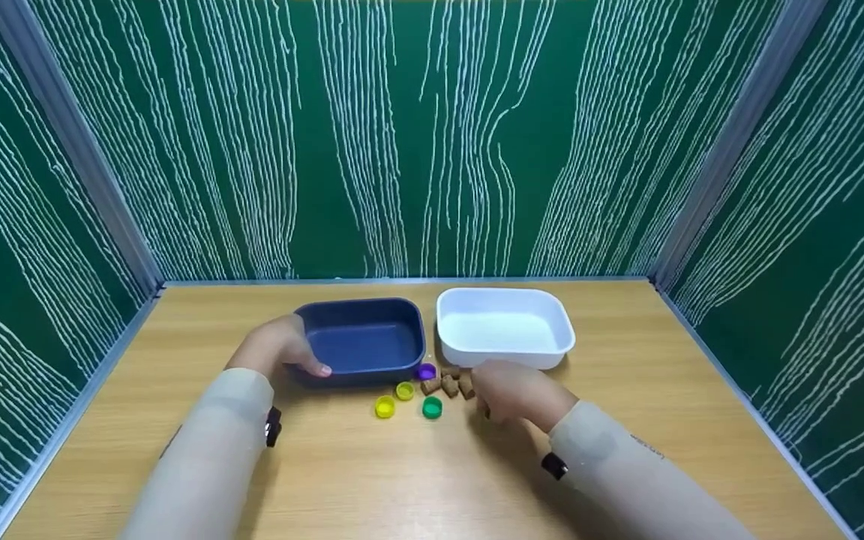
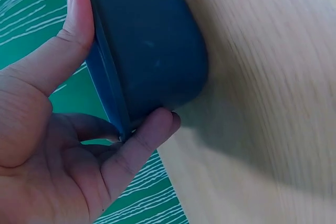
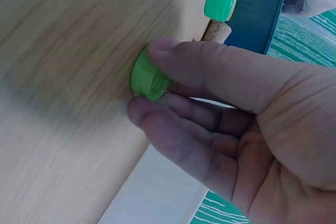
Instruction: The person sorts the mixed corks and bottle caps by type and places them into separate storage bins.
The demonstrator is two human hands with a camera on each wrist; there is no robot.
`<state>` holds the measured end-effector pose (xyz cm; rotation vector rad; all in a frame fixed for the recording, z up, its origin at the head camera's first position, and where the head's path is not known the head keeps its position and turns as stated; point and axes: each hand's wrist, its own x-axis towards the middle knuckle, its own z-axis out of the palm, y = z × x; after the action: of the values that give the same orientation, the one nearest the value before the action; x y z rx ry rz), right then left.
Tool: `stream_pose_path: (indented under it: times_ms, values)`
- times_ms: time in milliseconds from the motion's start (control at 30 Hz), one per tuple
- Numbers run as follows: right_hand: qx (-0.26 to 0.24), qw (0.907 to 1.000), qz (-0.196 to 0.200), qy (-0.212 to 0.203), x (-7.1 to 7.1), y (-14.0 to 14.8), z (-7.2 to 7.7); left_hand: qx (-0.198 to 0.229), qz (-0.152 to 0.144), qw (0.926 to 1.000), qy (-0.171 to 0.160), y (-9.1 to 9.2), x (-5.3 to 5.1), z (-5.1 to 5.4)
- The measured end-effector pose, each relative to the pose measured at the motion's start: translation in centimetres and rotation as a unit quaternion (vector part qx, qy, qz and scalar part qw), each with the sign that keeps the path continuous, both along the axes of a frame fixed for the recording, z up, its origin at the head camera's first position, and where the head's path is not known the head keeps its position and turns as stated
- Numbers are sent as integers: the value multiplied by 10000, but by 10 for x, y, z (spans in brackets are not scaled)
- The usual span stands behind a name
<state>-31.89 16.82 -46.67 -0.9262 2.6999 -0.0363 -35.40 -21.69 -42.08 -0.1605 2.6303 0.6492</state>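
Note:
My left hand grips the left end of a dark blue tub, thumb on its rim; in the left wrist view the fingers lie against the tub's corner. The right hand pinches a light green cap between thumb and fingers, close to the tabletop. In the head view that right hand is in front of the white tub and hides the cap almost wholly. Beside it lie several corks, a green cap, a purple cap and two yellow caps.
Both tubs stand side by side towards the back of the wooden table. Green walls with white wavy lines enclose the table at the back and sides, with grey posts at the corners.

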Motion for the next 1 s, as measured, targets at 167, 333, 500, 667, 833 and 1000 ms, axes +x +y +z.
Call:
stream_pose_path:
  times_ms: [167, 333, 500, 667, 833, 1000]
  values:
    - [183, 9991, -369, -136, 5, -6, -4, 45, 37, 9999, -86, 2, -4, -2]
    - [454, 9982, -356, -142, 7, -12, -5, 72, 88, 9997, -198, 0, -2, -3]
    - [716, 9966, -402, -89, 4, -14, -4, 141, 159, 9995, -221, -1, 0, -1]
    - [834, 9954, -451, -168, 0, -16, -2, 58, 134, 9997, -210, 1, 1, 1]
    - [986, 9947, -55, 285, -2, -13, -2, 120, 234, 9992, -313, 5, -2, 2]
    - [1161, 9921, 102, 461, -5, -9, -1, 61, 223, 9992, -315, 8, -5, 2]
